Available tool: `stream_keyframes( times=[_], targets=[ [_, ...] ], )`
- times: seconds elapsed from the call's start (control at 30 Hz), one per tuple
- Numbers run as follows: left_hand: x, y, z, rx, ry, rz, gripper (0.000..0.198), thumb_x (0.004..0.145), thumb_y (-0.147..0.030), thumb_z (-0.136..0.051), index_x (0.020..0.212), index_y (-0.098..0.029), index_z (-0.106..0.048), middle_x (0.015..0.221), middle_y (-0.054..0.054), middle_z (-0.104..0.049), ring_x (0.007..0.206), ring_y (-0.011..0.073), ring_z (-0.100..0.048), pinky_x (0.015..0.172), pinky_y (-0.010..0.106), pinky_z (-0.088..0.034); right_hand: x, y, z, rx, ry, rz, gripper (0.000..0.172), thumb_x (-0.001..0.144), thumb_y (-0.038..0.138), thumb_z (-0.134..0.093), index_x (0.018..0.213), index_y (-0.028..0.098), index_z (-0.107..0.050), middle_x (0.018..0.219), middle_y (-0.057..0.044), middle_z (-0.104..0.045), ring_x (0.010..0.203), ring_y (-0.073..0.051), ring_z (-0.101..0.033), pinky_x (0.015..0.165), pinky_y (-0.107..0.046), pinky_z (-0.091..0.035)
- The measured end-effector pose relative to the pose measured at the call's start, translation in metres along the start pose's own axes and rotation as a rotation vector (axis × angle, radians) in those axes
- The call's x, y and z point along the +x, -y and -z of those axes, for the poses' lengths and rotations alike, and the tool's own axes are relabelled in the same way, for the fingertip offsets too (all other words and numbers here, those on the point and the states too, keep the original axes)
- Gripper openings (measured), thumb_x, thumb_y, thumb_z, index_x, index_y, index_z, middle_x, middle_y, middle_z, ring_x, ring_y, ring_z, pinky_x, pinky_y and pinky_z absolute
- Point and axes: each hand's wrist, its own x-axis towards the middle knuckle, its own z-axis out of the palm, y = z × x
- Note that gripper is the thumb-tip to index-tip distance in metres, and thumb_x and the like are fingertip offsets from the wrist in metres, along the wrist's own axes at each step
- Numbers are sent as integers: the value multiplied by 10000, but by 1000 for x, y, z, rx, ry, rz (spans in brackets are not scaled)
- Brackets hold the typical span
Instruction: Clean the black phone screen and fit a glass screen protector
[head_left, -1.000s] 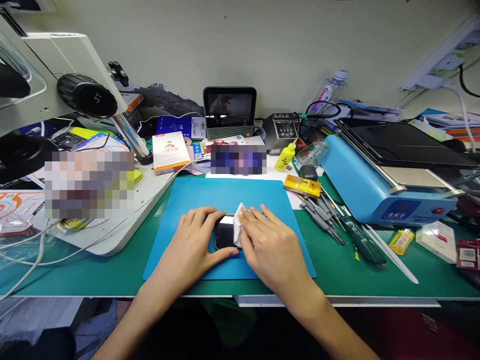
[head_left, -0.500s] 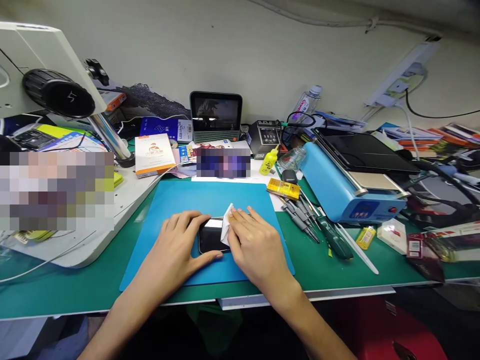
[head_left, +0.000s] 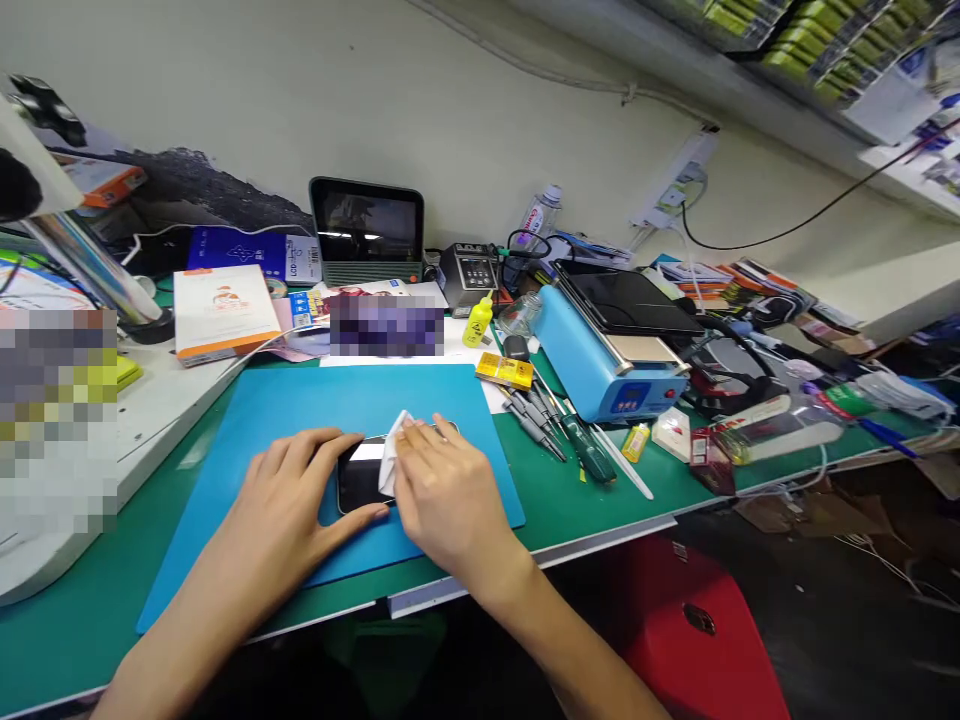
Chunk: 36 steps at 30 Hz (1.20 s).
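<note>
A smartphone [head_left: 361, 487] with a dark, glossy screen lies flat on the blue mat [head_left: 300, 398]. My left hand [head_left: 296, 495] grips it by its left end, fingers at the far edge and thumb along the near edge. Under the fingers of my right hand [head_left: 442, 490] is a folded white wipe [head_left: 390, 462], pressed onto the screen. The right part of the phone is mostly hidden by that hand and the wipe.
Right of the mat lie several screwdrivers [head_left: 536, 425], a green-handled tool [head_left: 589, 450] and a yellow bottle [head_left: 478, 322]. A blue heating machine [head_left: 577, 360] stands beyond them. A white stand base [head_left: 150, 440] is at left, a small display [head_left: 367, 230] at the back.
The view has swung to the right, so the scene sits further left. Both hands keep their places on the phone, and the wipe is still against the screen.
</note>
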Motion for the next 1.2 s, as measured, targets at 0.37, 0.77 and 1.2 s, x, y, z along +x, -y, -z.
stream_keyframes(
  times=[0.37,0.77,1.2],
  targets=[
    [-1,1,-2,12,-17,-33,640,952,-700,-556,1395,-241,-512,1328,136,-593,1180,381,-557,945,509,-443,-3,1,-1,-24,26,-34,424,1101,289,-426,1359,66,-678,1411,-151,-688,1331,-244,-644,1221,-423,-427],
    [5,-9,9,-58,30,42,572,950,-576,-670,1396,-260,-499,1345,91,-580,1224,324,-536,1008,494,-448,-4,6,1,-33,-8,35,401,1081,243,-471,1368,49,-673,1437,-172,-651,1339,-278,-642,1200,-466,-475],
    [6,-10,12,-87,41,79,626,898,-599,-725,1387,-255,-539,1350,92,-597,1241,333,-540,1039,509,-447,-14,-4,-1,-164,-104,-33,391,1069,239,-501,1287,-12,-707,1356,-220,-694,1264,-322,-693,1153,-496,-527]
  ],
)
